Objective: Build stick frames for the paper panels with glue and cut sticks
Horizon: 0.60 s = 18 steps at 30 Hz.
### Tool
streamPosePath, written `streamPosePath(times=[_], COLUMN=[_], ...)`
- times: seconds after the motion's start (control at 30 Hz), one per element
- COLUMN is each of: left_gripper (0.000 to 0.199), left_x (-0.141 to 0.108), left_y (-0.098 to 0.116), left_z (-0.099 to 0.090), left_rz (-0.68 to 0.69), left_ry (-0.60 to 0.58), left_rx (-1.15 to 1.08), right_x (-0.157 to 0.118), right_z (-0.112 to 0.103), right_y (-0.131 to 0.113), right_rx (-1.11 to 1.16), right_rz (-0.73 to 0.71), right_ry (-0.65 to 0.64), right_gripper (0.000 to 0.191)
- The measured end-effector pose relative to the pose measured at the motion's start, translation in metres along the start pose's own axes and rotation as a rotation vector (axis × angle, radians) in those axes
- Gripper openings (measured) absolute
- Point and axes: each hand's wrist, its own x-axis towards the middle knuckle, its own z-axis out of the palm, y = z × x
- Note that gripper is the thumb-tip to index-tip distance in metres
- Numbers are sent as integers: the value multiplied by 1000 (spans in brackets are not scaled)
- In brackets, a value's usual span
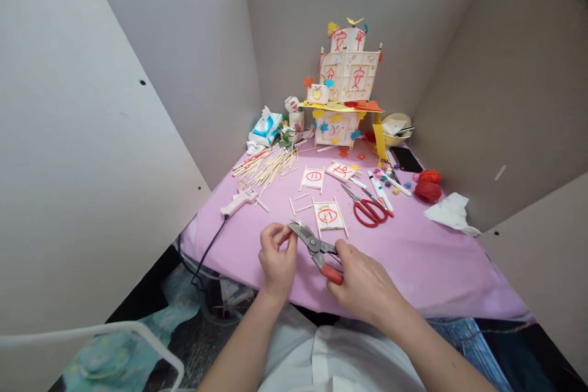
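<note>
My right hand (pixel 362 278) is wrapped round the red handles of a pair of pruning shears (pixel 313 244), held over the near side of the table. Their metal blades point up and left, touching or almost touching the fingertips of my left hand (pixel 278 257). That left hand is closed in a pinch at the blades; what it holds is too small to make out. Just beyond the shears lies a stick-framed paper panel (pixel 327 217) with red writing. Short cut sticks (pixel 302 197) are scattered left of this panel.
A decorated paper-and-stick tower (pixel 344 82) stands at the back. Left lie a hot glue gun (pixel 239 198) with its cord and a pile of wooden sticks (pixel 273 165). Red scissors (pixel 367 211), marker pens (pixel 380 190), red yarn (pixel 427 190) and a phone (pixel 407 159) lie right. Partition walls enclose the table.
</note>
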Motion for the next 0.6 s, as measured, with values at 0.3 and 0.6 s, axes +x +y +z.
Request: streamPosePath(times=[0.3, 0.6], left_gripper=[36, 39], left_x=[7, 16], left_y=[14, 21], left_z=[5, 5], left_rz=[-85, -208], left_ry=[-64, -114], left_rx=[-210, -298], right_x=[9, 29], right_z=[2, -19], right_y=[8, 67], right_rx=[121, 587], right_rz=[53, 117], right_ry=[15, 186], right_gripper=[9, 20])
